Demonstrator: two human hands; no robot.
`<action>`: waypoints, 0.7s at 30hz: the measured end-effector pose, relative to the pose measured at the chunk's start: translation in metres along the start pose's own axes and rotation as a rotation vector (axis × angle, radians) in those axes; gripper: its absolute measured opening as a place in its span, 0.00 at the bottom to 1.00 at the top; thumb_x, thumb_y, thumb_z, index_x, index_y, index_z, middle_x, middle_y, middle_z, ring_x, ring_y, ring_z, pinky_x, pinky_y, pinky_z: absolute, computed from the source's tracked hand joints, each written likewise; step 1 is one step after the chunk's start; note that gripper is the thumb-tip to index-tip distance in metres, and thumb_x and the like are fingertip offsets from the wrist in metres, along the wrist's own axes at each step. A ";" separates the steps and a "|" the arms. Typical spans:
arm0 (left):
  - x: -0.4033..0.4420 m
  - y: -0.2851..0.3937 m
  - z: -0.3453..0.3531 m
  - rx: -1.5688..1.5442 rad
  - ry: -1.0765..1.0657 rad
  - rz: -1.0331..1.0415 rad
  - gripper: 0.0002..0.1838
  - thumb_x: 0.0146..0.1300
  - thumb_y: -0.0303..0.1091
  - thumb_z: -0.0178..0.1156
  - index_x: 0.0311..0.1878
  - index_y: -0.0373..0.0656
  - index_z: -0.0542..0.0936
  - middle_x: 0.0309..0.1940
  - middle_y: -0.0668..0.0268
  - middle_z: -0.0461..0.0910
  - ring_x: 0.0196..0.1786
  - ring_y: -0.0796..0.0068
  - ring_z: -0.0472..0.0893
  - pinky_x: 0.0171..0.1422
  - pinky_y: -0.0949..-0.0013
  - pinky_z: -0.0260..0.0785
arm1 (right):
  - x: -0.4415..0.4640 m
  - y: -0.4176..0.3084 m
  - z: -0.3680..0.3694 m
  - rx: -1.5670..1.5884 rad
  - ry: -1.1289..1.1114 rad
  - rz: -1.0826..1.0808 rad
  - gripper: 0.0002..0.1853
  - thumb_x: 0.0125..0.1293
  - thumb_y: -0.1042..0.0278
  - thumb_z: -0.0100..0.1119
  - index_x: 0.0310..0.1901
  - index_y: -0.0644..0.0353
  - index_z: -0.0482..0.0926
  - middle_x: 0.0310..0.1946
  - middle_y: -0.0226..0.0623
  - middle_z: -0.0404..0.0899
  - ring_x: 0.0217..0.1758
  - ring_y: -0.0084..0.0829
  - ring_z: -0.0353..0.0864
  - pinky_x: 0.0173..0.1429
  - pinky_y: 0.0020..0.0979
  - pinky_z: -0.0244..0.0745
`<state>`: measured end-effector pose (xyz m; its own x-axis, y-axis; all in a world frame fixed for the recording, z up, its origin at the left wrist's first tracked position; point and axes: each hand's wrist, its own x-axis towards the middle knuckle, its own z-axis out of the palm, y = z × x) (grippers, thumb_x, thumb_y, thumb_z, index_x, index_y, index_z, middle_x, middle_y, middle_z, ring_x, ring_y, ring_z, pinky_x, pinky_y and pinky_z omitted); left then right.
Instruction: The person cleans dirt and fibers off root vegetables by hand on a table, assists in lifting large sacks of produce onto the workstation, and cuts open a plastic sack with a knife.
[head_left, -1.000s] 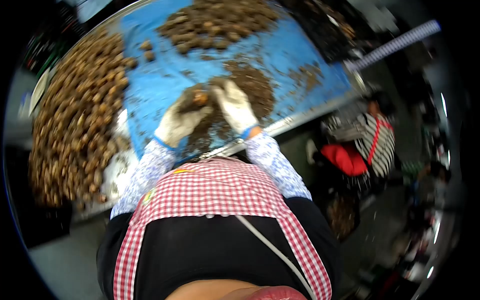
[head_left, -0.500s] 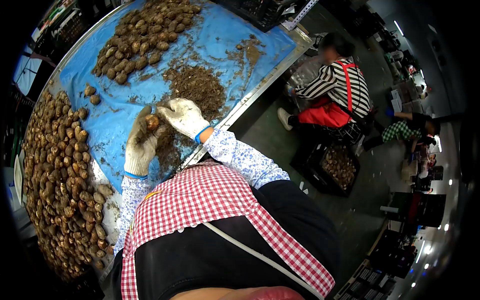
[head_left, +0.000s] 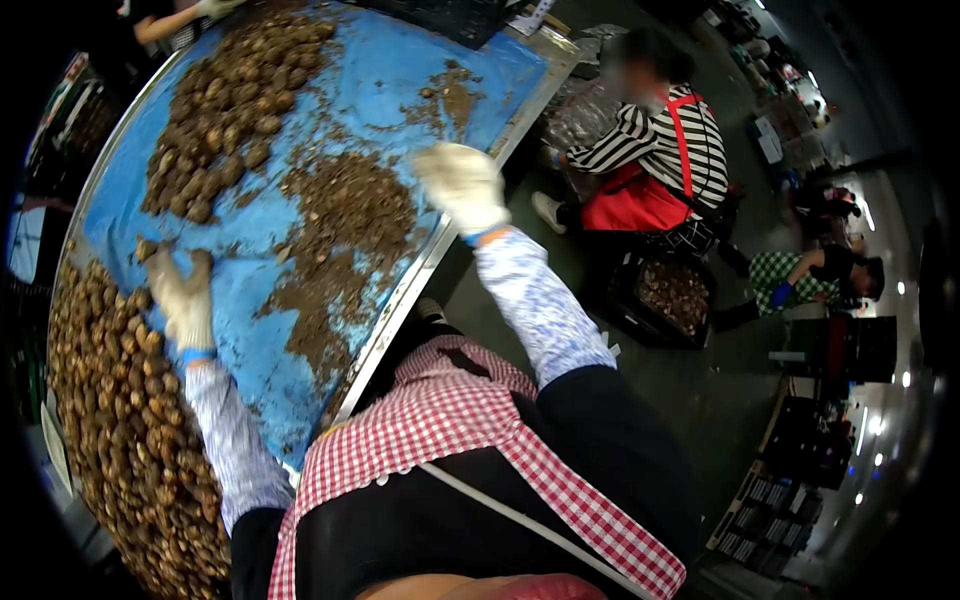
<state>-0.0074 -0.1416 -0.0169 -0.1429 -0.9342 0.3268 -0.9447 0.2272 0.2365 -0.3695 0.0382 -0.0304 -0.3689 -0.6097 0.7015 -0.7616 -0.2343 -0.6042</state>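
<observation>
My left hand (head_left: 183, 300), in a soiled white glove, reaches over the blue sheet with thumb and fingers apart. Its fingertips are at a small brown taro (head_left: 146, 248); whether they touch it I cannot tell. The palm side is hidden. My right hand (head_left: 465, 188), gloved too, is above the table's metal edge, right of a heap of loose soil (head_left: 350, 210). Motion smears its fingers, and nothing shows clearly in them. Below my left hand spreads a large pile of taros (head_left: 125, 400); a second, soil-covered pile (head_left: 225, 110) lies farther up the sheet.
The table's metal rim (head_left: 400, 285) runs between me and the floor. A black crate (head_left: 440, 20) stands at the far edge. To the right, a person in a striped top (head_left: 690, 150) crouches near a crate of tubers (head_left: 675, 295). Another person's gloved hand (head_left: 218, 8) is at upper left.
The taro between my hands is gone from them. My left hand has moved left and spread its fingers; my right has swung right to the table edge. The camera view has shifted.
</observation>
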 end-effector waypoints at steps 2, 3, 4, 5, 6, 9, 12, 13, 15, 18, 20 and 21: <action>-0.033 0.045 -0.032 -0.334 0.156 0.157 0.25 0.67 0.30 0.58 0.66 0.34 0.72 0.63 0.47 0.74 0.64 0.53 0.75 0.66 0.59 0.71 | -0.052 0.093 -0.073 -0.268 -0.018 0.645 0.06 0.67 0.66 0.60 0.36 0.58 0.82 0.27 0.38 0.81 0.28 0.36 0.79 0.31 0.36 0.74; -0.064 0.099 -0.046 -0.591 0.178 0.250 0.24 0.67 0.29 0.57 0.66 0.35 0.72 0.62 0.48 0.75 0.63 0.54 0.76 0.65 0.60 0.72 | -0.105 0.156 -0.095 -0.156 0.022 0.864 0.08 0.69 0.64 0.57 0.41 0.58 0.80 0.31 0.38 0.80 0.29 0.35 0.79 0.30 0.36 0.73; -0.089 0.135 -0.041 -0.730 -0.066 0.293 0.23 0.67 0.29 0.56 0.65 0.36 0.73 0.60 0.49 0.76 0.61 0.56 0.77 0.64 0.63 0.73 | -0.157 0.217 -0.116 -0.052 0.085 1.080 0.11 0.70 0.62 0.53 0.46 0.58 0.78 0.35 0.37 0.79 0.29 0.35 0.78 0.29 0.37 0.72; -0.112 0.166 -0.032 -0.856 -0.325 0.332 0.22 0.67 0.29 0.56 0.64 0.37 0.74 0.58 0.51 0.78 0.59 0.59 0.79 0.62 0.65 0.73 | -0.189 0.238 -0.130 0.177 0.314 1.477 0.12 0.70 0.61 0.52 0.48 0.58 0.77 0.36 0.38 0.77 0.28 0.35 0.77 0.29 0.37 0.72; -0.120 0.208 -0.026 -0.912 -0.713 0.189 0.20 0.68 0.28 0.54 0.63 0.36 0.75 0.59 0.54 0.79 0.61 0.61 0.78 0.64 0.66 0.72 | -0.219 0.286 -0.147 0.296 0.373 1.471 0.13 0.70 0.59 0.53 0.47 0.60 0.77 0.34 0.41 0.77 0.26 0.35 0.75 0.28 0.36 0.72; -0.136 0.325 0.059 -0.940 -1.234 -0.051 0.18 0.69 0.28 0.51 0.59 0.36 0.77 0.57 0.56 0.81 0.59 0.64 0.80 0.61 0.66 0.73 | -0.270 0.436 -0.207 0.566 0.471 1.610 0.11 0.69 0.61 0.53 0.43 0.58 0.79 0.30 0.38 0.80 0.31 0.35 0.80 0.28 0.38 0.74; -0.162 0.471 0.138 -0.965 -0.941 0.245 0.19 0.70 0.33 0.51 0.60 0.36 0.76 0.54 0.51 0.81 0.52 0.55 0.81 0.55 0.61 0.74 | -0.342 0.587 -0.275 -0.585 -0.345 1.421 0.18 0.73 0.56 0.40 0.48 0.53 0.80 0.46 0.31 0.80 0.52 0.32 0.75 0.55 0.39 0.66; -0.163 0.528 0.166 -0.968 -0.838 0.325 0.19 0.69 0.34 0.52 0.59 0.36 0.76 0.52 0.50 0.80 0.49 0.52 0.81 0.54 0.59 0.74 | -0.383 0.633 -0.289 -1.272 -0.924 1.125 0.21 0.75 0.55 0.36 0.50 0.51 0.81 0.51 0.29 0.80 0.59 0.31 0.74 0.64 0.40 0.64; -0.143 0.643 0.242 -0.991 -0.597 0.667 0.19 0.67 0.35 0.53 0.57 0.37 0.77 0.49 0.49 0.80 0.47 0.51 0.80 0.55 0.57 0.73 | -0.434 0.676 -0.281 -1.558 -1.406 1.032 0.18 0.72 0.56 0.49 0.52 0.48 0.87 0.64 0.34 0.78 0.66 0.33 0.77 0.59 0.41 0.74; -0.112 0.798 0.371 -0.695 0.048 0.700 0.16 0.65 0.35 0.54 0.54 0.41 0.77 0.40 0.49 0.78 0.45 0.50 0.81 0.49 0.53 0.75 | -0.413 0.647 -0.271 -1.314 -1.244 1.355 0.17 0.72 0.56 0.49 0.50 0.49 0.86 0.61 0.34 0.77 0.62 0.33 0.76 0.57 0.40 0.74; -0.098 0.795 0.367 -0.577 -0.560 0.943 0.21 0.63 0.43 0.58 0.56 0.42 0.77 0.44 0.48 0.80 0.37 0.47 0.82 0.42 0.51 0.77 | -0.411 0.638 -0.265 -1.231 -1.185 1.380 0.16 0.72 0.56 0.49 0.50 0.49 0.85 0.58 0.33 0.77 0.60 0.32 0.76 0.55 0.39 0.74; -0.094 0.772 0.338 -0.630 -0.477 0.987 0.22 0.63 0.44 0.59 0.56 0.41 0.76 0.44 0.48 0.80 0.35 0.49 0.83 0.39 0.53 0.78 | -0.408 0.633 -0.262 -1.203 -1.169 1.368 0.16 0.72 0.56 0.49 0.49 0.49 0.85 0.57 0.33 0.77 0.59 0.32 0.76 0.54 0.39 0.74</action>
<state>-0.8232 0.0283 -0.1742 -0.9209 -0.2695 0.2816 -0.0908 0.8509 0.5174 -0.8410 0.3369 -0.6003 -0.7801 -0.1092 -0.6160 -0.4285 0.8107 0.3990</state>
